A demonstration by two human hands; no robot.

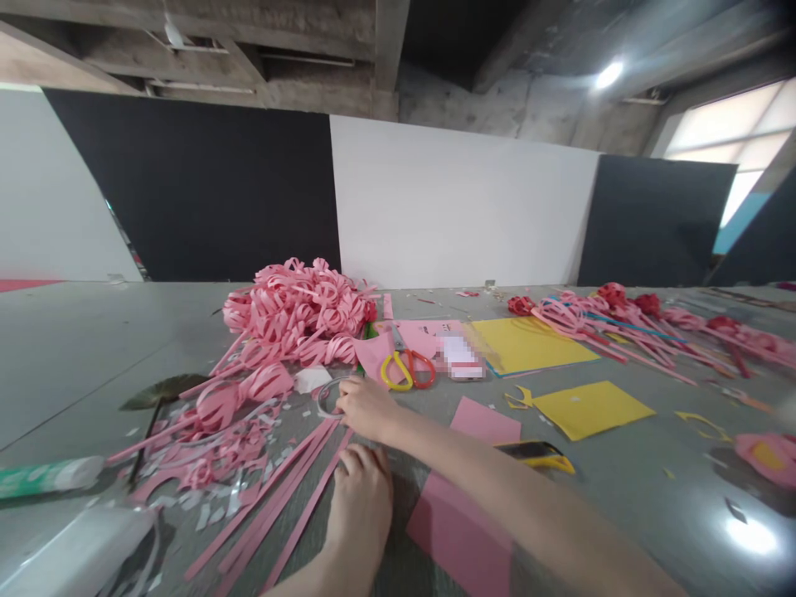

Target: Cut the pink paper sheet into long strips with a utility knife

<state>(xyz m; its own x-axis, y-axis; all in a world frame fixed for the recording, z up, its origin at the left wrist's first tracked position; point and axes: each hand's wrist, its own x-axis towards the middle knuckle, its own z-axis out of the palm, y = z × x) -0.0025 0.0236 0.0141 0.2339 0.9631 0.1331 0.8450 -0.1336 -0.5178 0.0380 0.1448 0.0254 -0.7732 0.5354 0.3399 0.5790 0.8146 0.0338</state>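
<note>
My right hand [368,408] reaches in from the right, its fingers bent at the edge of a roll of clear tape [329,398] beside the pink strips. Just below it, my left hand [362,489] rests with curled fingers at the end of a pink paper strip [311,506]; whether it grips the strip is hidden. More long pink strips [264,510] fan out toward the lower left. Scissors with yellow and red handles [407,369] lie beyond my right hand. Pink paper sheets [463,522] lie partly under my right forearm.
A heap of curled pink paper [298,307] stands at the back left, with scraps [217,448] before it. A glue tube [53,477] lies far left. Yellow sheets [590,410], a yellow cutter [550,456], a phone [460,356] and paper flowers [613,298] lie rightward.
</note>
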